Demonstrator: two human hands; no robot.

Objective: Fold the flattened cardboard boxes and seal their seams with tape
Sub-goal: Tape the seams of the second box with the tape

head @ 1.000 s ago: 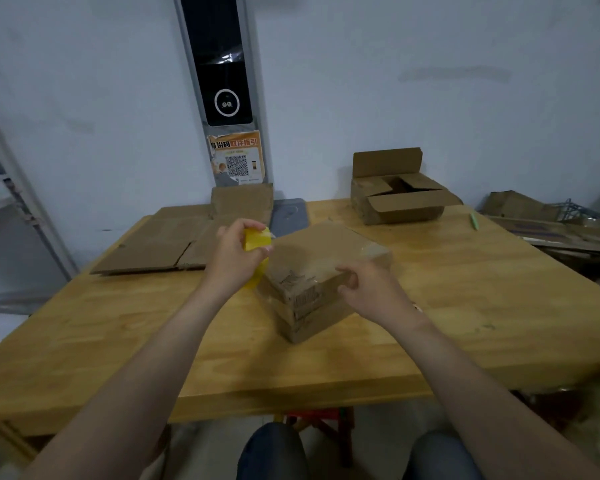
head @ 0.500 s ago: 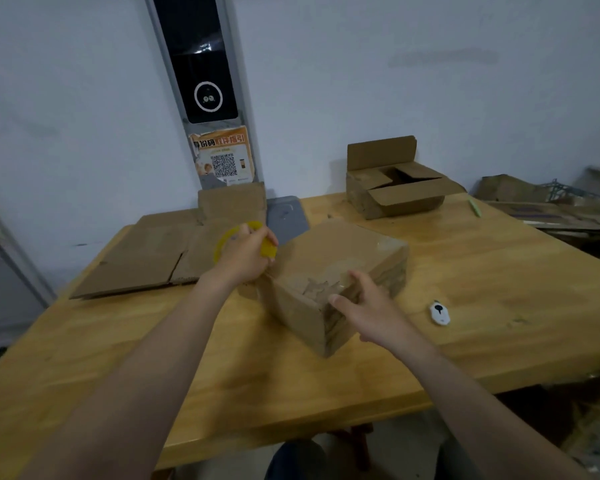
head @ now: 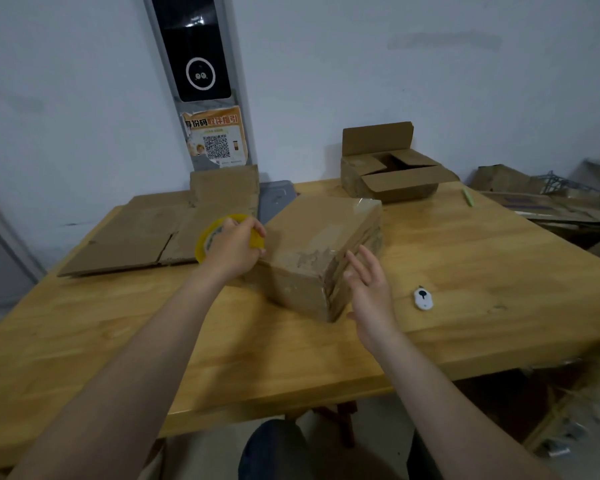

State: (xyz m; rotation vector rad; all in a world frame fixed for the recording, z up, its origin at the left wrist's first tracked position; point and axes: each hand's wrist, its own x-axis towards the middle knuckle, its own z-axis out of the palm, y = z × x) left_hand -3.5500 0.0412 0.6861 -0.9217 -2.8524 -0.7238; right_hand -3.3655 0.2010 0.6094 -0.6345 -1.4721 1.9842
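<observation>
A folded brown cardboard box (head: 321, 237) lies closed in the middle of the wooden table (head: 465, 271), clear tape shining along its top and far edge. My left hand (head: 234, 249) grips a yellow roll of tape (head: 207, 237) against the box's left side. My right hand (head: 368, 285) hovers just off the box's near right corner, fingers spread, holding nothing. Flattened cardboard boxes (head: 146, 233) lie at the back left of the table.
An open cardboard box (head: 392, 168) with its flaps up stands at the back right. A small white cutter (head: 423, 298) lies right of my right hand, a green pen (head: 468, 197) farther back. More cardboard is piled beyond the table's right edge.
My right hand has let go of the box's near corner and opened. The box has settled flat on the table. My left hand still presses the tape roll at its left side.
</observation>
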